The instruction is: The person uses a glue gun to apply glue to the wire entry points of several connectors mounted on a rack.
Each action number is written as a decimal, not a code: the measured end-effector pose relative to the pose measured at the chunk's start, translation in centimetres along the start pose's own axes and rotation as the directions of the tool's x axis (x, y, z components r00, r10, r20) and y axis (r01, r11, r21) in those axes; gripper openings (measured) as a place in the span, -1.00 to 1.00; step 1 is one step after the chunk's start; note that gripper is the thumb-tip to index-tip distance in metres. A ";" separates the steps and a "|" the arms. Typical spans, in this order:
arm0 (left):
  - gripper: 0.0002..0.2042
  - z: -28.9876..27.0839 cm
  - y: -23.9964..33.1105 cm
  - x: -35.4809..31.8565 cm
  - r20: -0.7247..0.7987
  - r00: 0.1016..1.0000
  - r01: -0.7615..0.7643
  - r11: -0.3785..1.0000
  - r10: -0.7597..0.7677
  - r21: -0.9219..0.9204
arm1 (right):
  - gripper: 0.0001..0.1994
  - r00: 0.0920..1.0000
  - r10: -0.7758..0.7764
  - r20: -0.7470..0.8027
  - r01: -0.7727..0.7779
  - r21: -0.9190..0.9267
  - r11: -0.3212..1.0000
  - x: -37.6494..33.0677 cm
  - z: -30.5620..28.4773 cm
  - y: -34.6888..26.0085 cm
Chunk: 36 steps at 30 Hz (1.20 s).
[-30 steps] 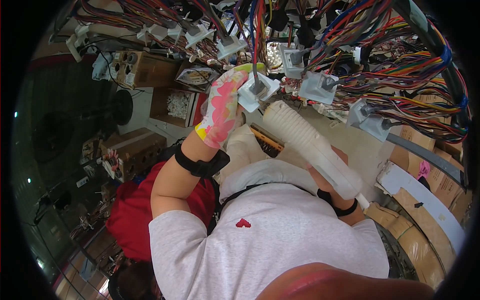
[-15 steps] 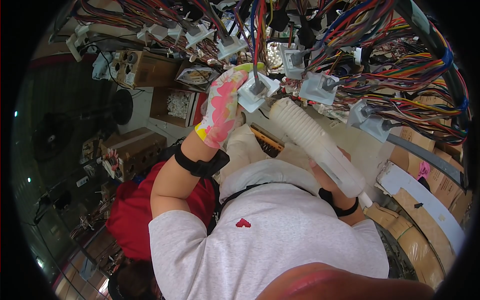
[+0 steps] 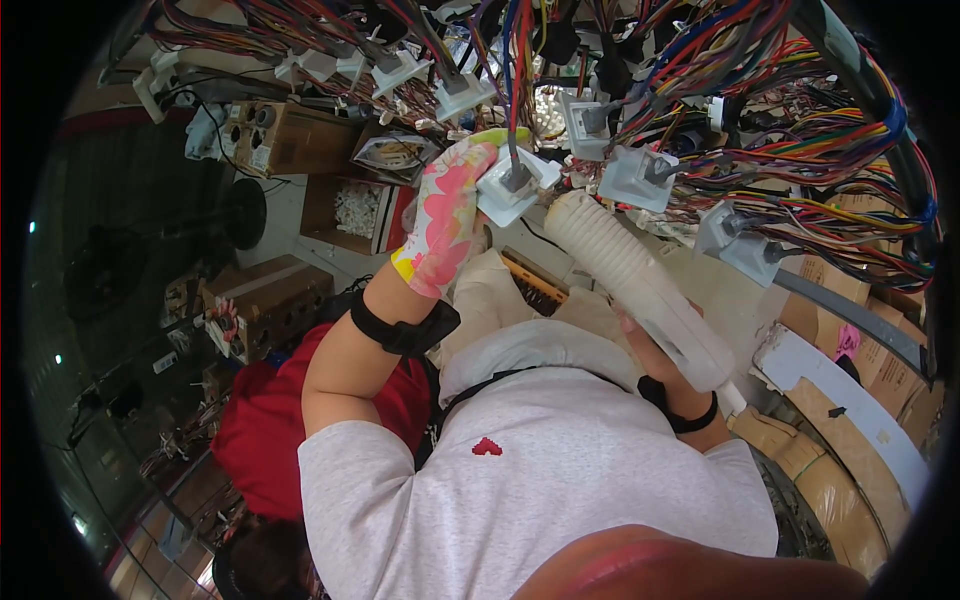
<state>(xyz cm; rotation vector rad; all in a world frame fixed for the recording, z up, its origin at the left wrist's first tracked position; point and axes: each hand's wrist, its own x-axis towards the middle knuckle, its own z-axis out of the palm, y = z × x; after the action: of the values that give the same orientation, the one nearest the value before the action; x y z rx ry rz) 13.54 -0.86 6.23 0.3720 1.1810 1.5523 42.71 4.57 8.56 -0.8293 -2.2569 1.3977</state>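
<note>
Pointing far and left, a white tool (image 3: 655, 295) slants right of center, its long axis running from near right; its barrel is ribbed, its body smooth. The right hand (image 3: 632, 330) grips it from behind. Farther left, the gloved left hand (image 3: 450, 200) meets a white socket (image 3: 505, 204), fingers hidden, pinch unclear.

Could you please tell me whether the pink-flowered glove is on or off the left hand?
On: the glove covers the left hand, and bare skin of the forearm begins at its yellow edge.
</note>
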 end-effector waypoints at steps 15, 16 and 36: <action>-0.57 0.3 0.2 -0.3 0.037 0.999 0.009 0.998 -0.006 -0.063 | -0.80 0.999 -0.030 -0.015 0.029 -0.050 0.998 -0.1 -0.1 0.1; -0.56 0.4 0.2 -0.2 0.027 0.999 0.025 0.997 -0.023 -0.079 | -0.80 0.999 -0.044 -0.022 0.043 -0.050 0.998 -0.1 0.0 0.3; -0.77 -3.5 -0.3 1.0 0.293 0.940 0.156 0.985 -0.173 0.079 | -0.81 1.000 -0.016 0.026 0.010 0.186 0.982 -0.5 -0.3 1.0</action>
<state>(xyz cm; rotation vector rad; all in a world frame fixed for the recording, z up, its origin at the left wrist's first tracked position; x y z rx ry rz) 10.75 -1.68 4.04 0.5118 0.9918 1.2696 43.58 4.79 7.81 -0.7364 -2.1070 1.5945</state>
